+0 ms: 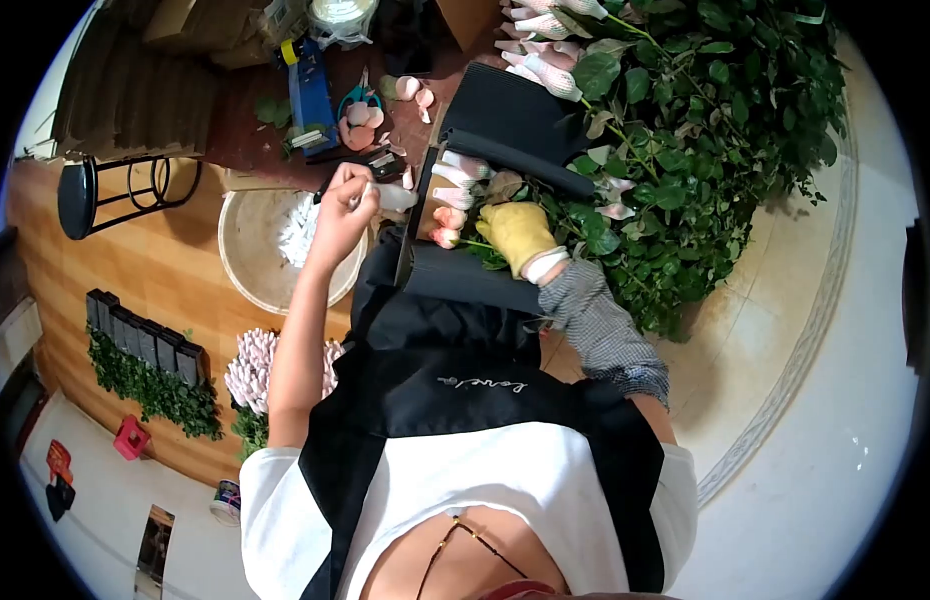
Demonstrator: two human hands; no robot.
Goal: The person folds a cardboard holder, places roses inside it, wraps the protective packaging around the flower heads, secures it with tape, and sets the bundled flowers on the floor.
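Observation:
My left hand (347, 208), bare, is closed in a pinch on a white netting sleeve (393, 197) that sticks out to its right. My right hand (517, 238) wears a yellow work glove and is wrapped round the stem of a rose (446, 236) with a pink-peach head. The rose head points left, toward my left hand. Both hands are over a sheet of black wrapping paper (472, 278) in front of me. Sleeved roses (457, 180) with pale pink heads lie on it just above the bare one.
A round basin (230, 250) holding white sleeves stands at left. Leafy rose stems (685, 170) pile up at right. Teal-handled scissors (359, 95) and loose petals (360, 125) lie on the table. Wrapped bunches (150, 345) and a black stool (77, 198) are farther left.

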